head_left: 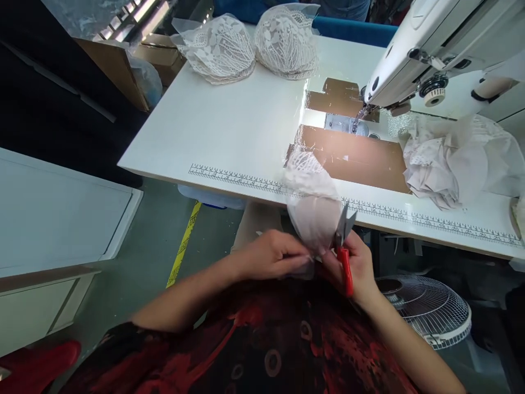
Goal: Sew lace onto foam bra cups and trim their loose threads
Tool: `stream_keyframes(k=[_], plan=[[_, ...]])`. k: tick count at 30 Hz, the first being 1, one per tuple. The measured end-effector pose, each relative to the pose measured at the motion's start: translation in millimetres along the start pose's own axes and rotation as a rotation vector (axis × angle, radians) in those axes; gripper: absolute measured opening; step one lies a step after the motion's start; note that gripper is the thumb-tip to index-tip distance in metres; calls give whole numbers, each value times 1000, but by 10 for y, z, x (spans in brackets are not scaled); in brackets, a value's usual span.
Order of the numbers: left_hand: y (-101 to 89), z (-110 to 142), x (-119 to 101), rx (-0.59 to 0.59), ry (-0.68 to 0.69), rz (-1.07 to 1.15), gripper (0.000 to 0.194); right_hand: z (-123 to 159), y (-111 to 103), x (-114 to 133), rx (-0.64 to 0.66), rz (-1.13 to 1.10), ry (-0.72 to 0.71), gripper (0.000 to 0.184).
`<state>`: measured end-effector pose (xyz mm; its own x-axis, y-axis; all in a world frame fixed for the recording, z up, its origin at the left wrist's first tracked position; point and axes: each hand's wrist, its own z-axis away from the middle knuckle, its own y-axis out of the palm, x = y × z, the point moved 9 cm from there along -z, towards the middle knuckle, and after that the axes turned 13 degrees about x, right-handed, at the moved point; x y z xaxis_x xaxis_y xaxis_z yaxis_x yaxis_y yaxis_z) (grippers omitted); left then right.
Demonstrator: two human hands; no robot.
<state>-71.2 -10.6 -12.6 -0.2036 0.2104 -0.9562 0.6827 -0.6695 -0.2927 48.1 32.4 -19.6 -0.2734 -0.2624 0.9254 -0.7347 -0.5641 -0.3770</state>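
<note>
Two bare hands sit close together before a glossy white surface (229, 126), the left hand (274, 254) with its grip pinched on the sheer lower end of a pale fabric piece (315, 213), the right hand (361, 262) with its grip closed around red-handled scissors (345, 268) beside it. The rounded cloth, lacy above and smooth below, overlaps the ruler markings (229, 178) along the front edge; whether it touches the surface cannot be told. Grey metal blades point upward, slightly parted. Beyond, smooth brown panels (361, 161) flank the needle area of a white sewing machine (410, 49), with crumpled, translucent fabric (447, 164) heaped at right and two domed lace stacks (223, 49) at the far edge.
</note>
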Motion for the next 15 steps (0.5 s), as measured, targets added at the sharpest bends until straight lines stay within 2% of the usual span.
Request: stream_keyframes(k=[2, 3, 5, 7, 9, 12, 15], plan=[[41, 96, -178, 127, 51, 25, 21, -23, 33, 173, 208, 66, -110, 13], [-11, 152, -286, 119, 95, 37, 19, -26, 58, 260, 318, 81, -159, 19], [-218, 261, -476, -29, 183, 3, 17, -28, 86, 412, 485, 83, -224, 31], [-369, 325, -565, -165, 220, -95, 16, -44, 104, 506, 573, 61, -240, 38], [-369, 280, -507, -151, 178, -160, 16, -70, 121, 531, 589, 37, -226, 39], [-220, 142, -275, 25, 73, -104, 19, -89, 145, 471, 529, 30, -201, 40], [-82, 70, -149, 168, 40, -70, 19, -76, 167, 346, 446, 19, -150, 41]])
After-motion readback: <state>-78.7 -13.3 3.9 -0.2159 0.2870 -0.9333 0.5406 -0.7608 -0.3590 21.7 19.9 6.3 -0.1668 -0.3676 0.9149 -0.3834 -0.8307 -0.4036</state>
